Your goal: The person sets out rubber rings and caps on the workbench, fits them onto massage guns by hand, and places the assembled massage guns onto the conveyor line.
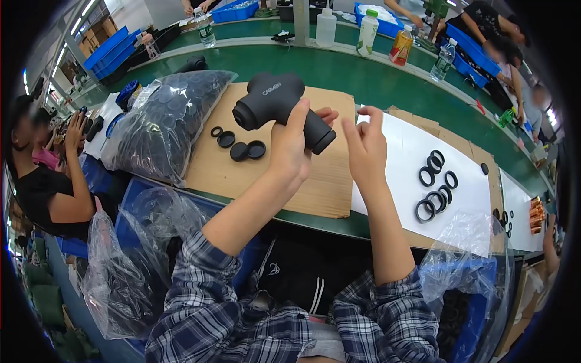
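My left hand (292, 142) is wrapped round a black device (275, 103) with a rounded body, a short round end at the left and a cylindrical arm pointing down to the right. Pale lettering shows on its top. Just right of the device, my right hand (367, 145) is raised with its fingers apart and nothing in them. Below the device, several black caps and rings (239, 151) lie on a cardboard sheet (327, 187). To the right, several black rings (451, 179) rest on white paper (387, 206).
A clear bag of black parts (166, 121) lies left of the cardboard. Bottles (367, 33) stand along the far ledge. Plastic-lined blue bins (475, 302) sit below the table's near edge. People work at the left (54, 187) and far right (508, 54).
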`<act>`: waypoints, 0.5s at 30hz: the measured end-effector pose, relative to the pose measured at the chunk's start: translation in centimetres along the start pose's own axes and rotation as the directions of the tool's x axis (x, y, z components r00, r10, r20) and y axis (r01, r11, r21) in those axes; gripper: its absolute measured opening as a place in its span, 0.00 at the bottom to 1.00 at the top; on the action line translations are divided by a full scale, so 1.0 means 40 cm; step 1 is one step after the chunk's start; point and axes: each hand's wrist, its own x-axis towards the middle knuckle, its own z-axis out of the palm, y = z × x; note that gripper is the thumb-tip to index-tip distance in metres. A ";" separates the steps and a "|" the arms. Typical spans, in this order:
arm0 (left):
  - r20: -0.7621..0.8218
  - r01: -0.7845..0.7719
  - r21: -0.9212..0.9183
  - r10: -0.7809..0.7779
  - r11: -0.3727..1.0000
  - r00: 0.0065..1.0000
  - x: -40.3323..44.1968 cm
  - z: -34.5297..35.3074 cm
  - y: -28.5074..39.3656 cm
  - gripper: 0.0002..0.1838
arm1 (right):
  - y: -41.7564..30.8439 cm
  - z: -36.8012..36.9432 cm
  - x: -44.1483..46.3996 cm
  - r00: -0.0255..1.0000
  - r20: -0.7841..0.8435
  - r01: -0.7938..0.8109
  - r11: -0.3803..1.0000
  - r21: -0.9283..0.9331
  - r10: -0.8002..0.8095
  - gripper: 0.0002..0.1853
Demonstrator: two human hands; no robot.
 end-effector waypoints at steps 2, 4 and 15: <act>0.019 0.027 -0.049 -0.026 0.998 0.999 -0.005 0.002 0.004 0.22 | 0.006 -0.001 -0.005 0.996 -0.049 0.076 0.996 0.048 -0.073 0.21; 0.019 0.024 -0.041 -0.023 0.999 1.000 -0.003 0.001 0.000 0.22 | -0.015 -0.009 -0.014 0.999 0.016 -0.049 0.998 -0.040 0.049 0.21; 0.114 -0.016 0.023 0.013 1.000 0.993 -0.015 0.011 -0.008 0.22 | -0.028 -0.024 -0.028 0.988 0.145 -0.039 0.998 -0.046 0.045 0.16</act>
